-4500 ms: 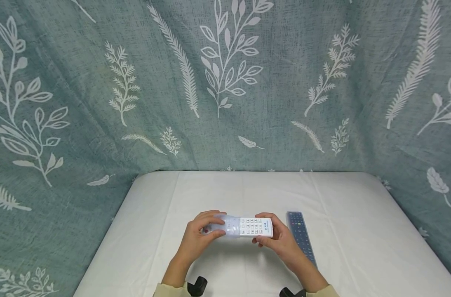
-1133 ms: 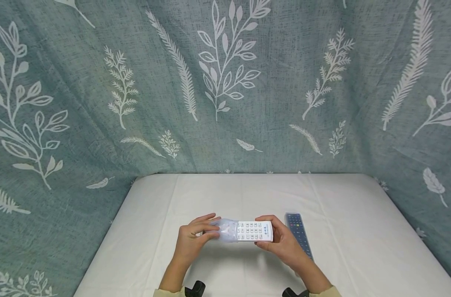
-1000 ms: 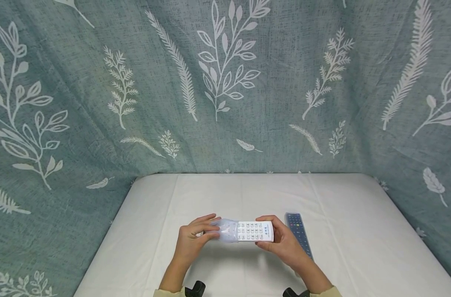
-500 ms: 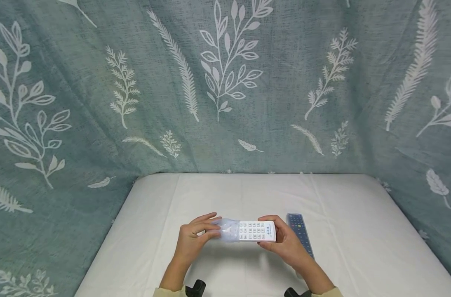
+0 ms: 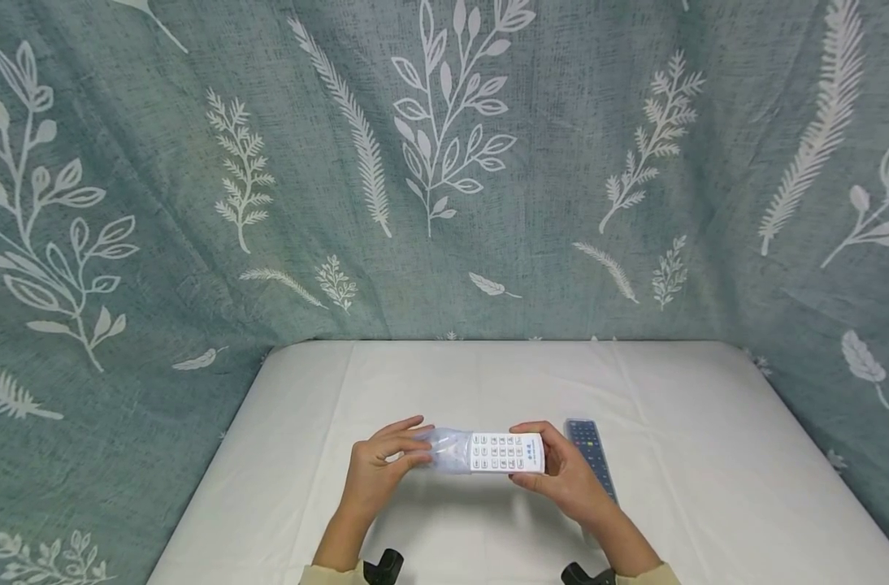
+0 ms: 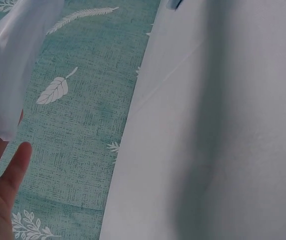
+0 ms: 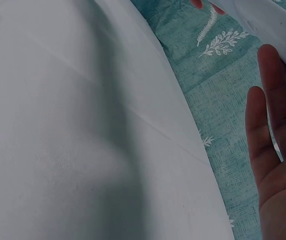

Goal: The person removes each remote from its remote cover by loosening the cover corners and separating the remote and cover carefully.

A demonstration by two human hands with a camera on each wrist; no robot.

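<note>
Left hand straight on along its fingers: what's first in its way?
Past the plastic sleeve in its grip, the left hand would probably meet the white remote first, though depth is unclear.

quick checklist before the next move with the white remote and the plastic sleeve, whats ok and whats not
1. Right hand gripping the white rectangular button remote: ok, thumb and finger at opposite edges.
2. Left hand pinching the translucent pale-blue plastic sleeve: ok.
3. Sleeve fully covering the white remote: not ok, one end is bare.
4. How deep the remote sits inside: cannot tell.
5. Both held above the white cloth-covered table: ok.
6. Slim dark-blue remote fully in view: not ok, partly hidden behind the right hand.
</note>
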